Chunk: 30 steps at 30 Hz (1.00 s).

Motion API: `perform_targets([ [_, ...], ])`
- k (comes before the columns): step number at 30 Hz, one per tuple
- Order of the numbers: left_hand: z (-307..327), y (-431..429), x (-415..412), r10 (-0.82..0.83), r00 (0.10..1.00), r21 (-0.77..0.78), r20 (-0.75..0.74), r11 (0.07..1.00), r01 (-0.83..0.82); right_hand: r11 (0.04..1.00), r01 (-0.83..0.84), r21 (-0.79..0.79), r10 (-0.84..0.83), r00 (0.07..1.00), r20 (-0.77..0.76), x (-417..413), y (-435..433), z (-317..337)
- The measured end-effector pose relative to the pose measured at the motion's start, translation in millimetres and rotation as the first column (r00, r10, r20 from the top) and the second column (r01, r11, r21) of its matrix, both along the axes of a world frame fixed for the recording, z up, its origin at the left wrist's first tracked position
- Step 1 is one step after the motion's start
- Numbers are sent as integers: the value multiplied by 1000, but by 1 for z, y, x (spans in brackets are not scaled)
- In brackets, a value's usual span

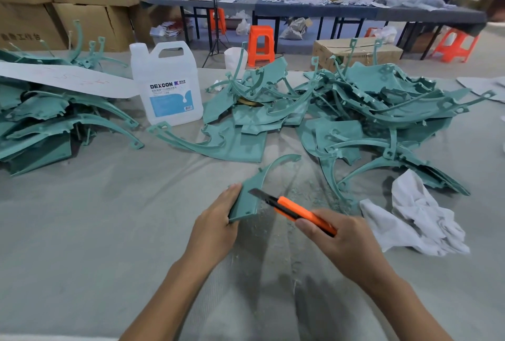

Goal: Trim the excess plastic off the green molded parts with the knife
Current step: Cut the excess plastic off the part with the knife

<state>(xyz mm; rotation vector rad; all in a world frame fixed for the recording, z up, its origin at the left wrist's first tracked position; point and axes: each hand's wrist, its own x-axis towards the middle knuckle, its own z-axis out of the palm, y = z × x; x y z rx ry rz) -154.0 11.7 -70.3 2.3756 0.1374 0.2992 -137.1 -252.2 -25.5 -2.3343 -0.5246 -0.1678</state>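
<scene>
My left hand [218, 217] grips the wide lower end of a green molded part [252, 187], whose thin curved arm reaches up and to the right. An orange utility knife [300, 213] is held in my right hand [338, 242], and its dark blade lies against the right edge of that part. Fine green shavings [308, 193] cover the cloth just beyond the knife. Several more green parts lie heaped in a pile at the left [49, 119], a pile in the middle [246, 119] and a pile at the right [382, 111].
A white DEXCON jug [166, 86] stands between the left and middle piles. A crumpled white rag [415, 217] lies right of my right hand. A long white strip [65, 79] rests on the left pile. Cardboard boxes, orange stools, tables and people stand beyond the grey table cloth [95, 231].
</scene>
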Motion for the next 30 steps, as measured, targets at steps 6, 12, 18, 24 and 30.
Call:
perform_targets([
  [6,3,-3,1,14,1000,3,-9,1000,-14,999,0,-42,-1,1000,-19,41,12,11],
  [12,8,-5,-2,28,999,-22,-19,999,-28,997,53,-52,-54,998,-17,73,15,8],
  [18,2,-2,-17,2,1000,-20,-1,1000,-2,918,253,-306,-273,962,-24,107,-5,6],
  [24,0,-1,-22,9,1000,-8,13,1000,-9,819,338,-464,-379,925,5,114,-8,4],
  [30,2,-3,-17,69,997,-41,32,997,-68,934,343,-102,-348,937,-39,61,-7,2],
])
